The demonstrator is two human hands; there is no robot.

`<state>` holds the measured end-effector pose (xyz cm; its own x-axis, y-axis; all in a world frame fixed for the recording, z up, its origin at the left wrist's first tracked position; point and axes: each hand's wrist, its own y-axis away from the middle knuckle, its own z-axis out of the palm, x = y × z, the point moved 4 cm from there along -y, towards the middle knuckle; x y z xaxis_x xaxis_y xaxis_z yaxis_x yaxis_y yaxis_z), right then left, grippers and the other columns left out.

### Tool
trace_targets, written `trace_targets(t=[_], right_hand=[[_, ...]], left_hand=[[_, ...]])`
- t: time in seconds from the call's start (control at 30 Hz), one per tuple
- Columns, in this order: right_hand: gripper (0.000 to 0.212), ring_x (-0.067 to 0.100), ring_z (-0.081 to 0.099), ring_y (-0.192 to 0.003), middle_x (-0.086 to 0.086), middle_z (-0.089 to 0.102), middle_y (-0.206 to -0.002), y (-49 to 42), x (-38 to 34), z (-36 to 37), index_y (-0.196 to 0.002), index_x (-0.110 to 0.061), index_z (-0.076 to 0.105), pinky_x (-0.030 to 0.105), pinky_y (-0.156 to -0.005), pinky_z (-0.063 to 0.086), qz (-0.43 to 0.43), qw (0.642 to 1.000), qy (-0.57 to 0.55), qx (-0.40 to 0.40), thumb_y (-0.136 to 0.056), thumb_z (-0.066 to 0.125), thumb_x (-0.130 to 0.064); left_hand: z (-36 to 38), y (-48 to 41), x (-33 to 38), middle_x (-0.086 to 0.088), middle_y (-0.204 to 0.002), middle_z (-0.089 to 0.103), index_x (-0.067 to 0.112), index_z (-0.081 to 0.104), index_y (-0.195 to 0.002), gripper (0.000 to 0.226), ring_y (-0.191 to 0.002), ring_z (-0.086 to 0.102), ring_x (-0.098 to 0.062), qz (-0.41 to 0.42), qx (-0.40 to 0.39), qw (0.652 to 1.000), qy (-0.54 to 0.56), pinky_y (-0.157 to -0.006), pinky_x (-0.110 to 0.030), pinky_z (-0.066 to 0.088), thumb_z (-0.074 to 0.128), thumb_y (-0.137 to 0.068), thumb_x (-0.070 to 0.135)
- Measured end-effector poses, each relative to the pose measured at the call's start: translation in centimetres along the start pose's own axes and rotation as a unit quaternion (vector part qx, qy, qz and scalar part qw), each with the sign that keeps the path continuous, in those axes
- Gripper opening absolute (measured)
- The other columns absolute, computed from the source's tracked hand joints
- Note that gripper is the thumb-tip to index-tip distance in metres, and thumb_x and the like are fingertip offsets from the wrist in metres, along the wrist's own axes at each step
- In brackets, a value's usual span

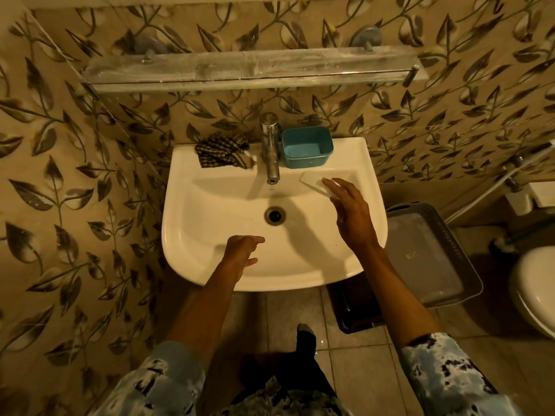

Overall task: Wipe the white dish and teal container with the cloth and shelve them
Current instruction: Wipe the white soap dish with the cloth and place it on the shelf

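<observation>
A flat white dish [312, 181] lies on the right inner slope of the white sink [210, 277]. My right hand [353, 216] hovers over it, fingers spread, fingertips touching or just above its near edge. The empty teal container [307, 147] stands on the sink's back ledge, right of the tap. A crumpled checked cloth [222, 151] rests on the ledge left of the tap. My left hand [241, 253] hangs over the sink's front, fingers loosely apart, holding nothing. A glass shelf [249, 70] is mounted on the wall above the sink.
A chrome tap [270, 145] rises at the sink's back centre, with the drain [274, 215] below it. A grey plastic basket [432, 250] sits on the floor to the right, and a toilet [534, 292] stands at the far right edge.
</observation>
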<state>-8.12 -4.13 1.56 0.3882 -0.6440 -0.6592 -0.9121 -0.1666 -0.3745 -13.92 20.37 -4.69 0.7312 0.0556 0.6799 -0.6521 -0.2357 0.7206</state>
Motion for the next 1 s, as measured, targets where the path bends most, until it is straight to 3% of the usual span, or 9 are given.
trace_targets(t=[0.4,0.57,0.8,1.0], right_hand=[[0.039,0.028,0.052,-0.125,0.013,0.057,-0.132,0.0,1.1,0.7,-0.132,-0.013,0.055,0.039,-0.109,0.040,0.029,0.999,-0.022,-0.002,-0.094,0.054,-0.004],[0.033,0.019,0.052,-0.122,0.011,0.057,-0.130,-1.1,2.2,-0.3,-0.130,-0.015,0.056,0.047,-0.105,0.046,0.044,0.998,-0.042,0.010,-0.098,0.049,-0.008],[0.042,0.032,0.045,-0.130,0.016,0.051,-0.137,-0.4,1.6,-0.3,-0.133,-0.016,0.054,0.046,-0.111,0.036,0.020,0.998,0.039,0.040,-0.092,0.056,-0.004],[0.044,0.035,0.046,-0.128,0.018,0.052,-0.135,-0.2,1.8,-0.5,-0.131,-0.015,0.056,0.049,-0.109,0.040,0.044,0.996,0.041,0.072,-0.089,0.060,-0.001]], left_hand=[[0.6,-0.3,0.6,-0.019,-0.120,0.058,0.001,0.070,-0.106,0.026,-0.107,0.053,-0.025,0.006,-0.003,1.000,0.012,-0.085,-0.040,0.053,0.054,-0.086,0.004],[0.5,-0.3,1.1,-0.017,-0.121,0.058,0.001,0.067,-0.110,0.030,-0.113,0.053,-0.026,0.008,-0.007,1.000,0.018,-0.084,-0.039,0.051,0.049,-0.086,0.001],[0.8,-0.9,1.4,-0.016,-0.115,0.059,0.004,0.067,-0.111,0.032,-0.104,0.053,-0.025,0.015,-0.004,1.000,0.018,-0.084,-0.039,0.051,0.044,-0.089,0.001],[0.5,-1.3,1.3,-0.015,-0.113,0.058,0.002,0.066,-0.111,0.028,-0.106,0.053,-0.025,0.007,-0.001,0.999,0.034,-0.083,-0.039,0.051,0.048,-0.090,0.004]])
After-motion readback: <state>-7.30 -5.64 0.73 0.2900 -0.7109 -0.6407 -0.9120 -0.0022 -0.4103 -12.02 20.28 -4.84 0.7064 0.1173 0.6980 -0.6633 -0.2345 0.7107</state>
